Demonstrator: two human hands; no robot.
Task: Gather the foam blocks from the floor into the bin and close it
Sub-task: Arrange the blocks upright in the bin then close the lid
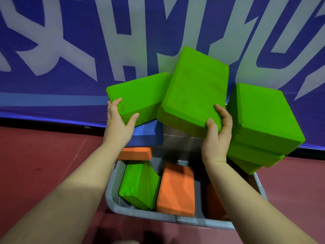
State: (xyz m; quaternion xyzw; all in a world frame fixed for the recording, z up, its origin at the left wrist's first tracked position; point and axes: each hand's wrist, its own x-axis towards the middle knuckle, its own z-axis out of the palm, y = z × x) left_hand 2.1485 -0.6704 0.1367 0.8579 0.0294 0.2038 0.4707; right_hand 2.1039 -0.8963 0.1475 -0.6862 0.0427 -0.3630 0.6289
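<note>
Grips closed | left hand [118, 122]: green block [139, 97] | right hand [217, 136]: tilted green block [193, 90], long axis away | over bin [112, 196]

We see a blue banner [70, 95] with large white lettering [52, 50] filling the far side, a paler blue band along its lower part. Beneath it a dark strip [44, 123] meets the dull red floor [44, 164], which spreads near us on both sides.

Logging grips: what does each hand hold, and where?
Left hand grips one green foam block by its near corner; right hand grips another green foam block likewise.
</note>
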